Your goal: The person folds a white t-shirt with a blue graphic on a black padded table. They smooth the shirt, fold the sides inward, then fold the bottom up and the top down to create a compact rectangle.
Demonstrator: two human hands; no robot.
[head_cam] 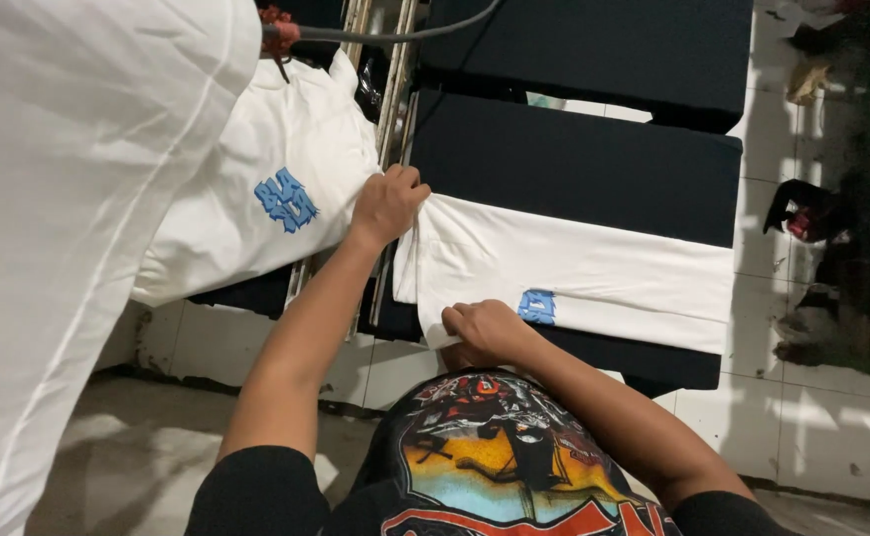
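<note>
Right hand pinches near edge of white shirt, fingers curled shut on cloth. Left hand fisted on far corner. Shirt lies partly over dark platen; far half bare. Printed shirt lies left.

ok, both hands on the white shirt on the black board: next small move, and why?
Probably draw the shirt further over the board. The left hand grips its far corner and the right hand its near edge, yet the cloth covers only a middle strip, with bare board showing on both sides.
</note>
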